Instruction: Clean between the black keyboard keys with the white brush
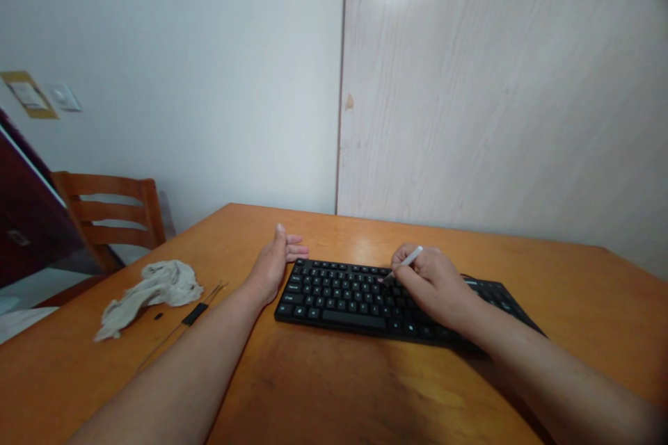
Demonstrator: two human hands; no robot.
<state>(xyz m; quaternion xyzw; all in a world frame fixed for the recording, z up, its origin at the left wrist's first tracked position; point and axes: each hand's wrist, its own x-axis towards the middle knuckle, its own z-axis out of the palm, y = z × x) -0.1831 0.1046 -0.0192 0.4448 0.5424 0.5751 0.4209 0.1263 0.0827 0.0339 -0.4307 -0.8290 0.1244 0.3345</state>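
A black keyboard (355,320) lies flat on the wooden table, its keys towards me. My left hand (275,261) stands on edge against its left end, fingers stretched out past the back corner and holding nothing. Over the right-middle keys, my right hand (431,285) pinches a slim white pen-like tool (412,256). The tool slants down to the left, its lower end at the upper key rows; I cannot tell what kind of tip it has. The right hand and forearm hide part of the keyboard's right side.
A crumpled whitish cloth (164,285) lies on the table (323,382) at left. Near it are a small black piece (158,316) and a thin wire tool with a black middle (195,313). A wooden chair (112,212) stands beyond the left edge; a wall (209,83) rises behind.
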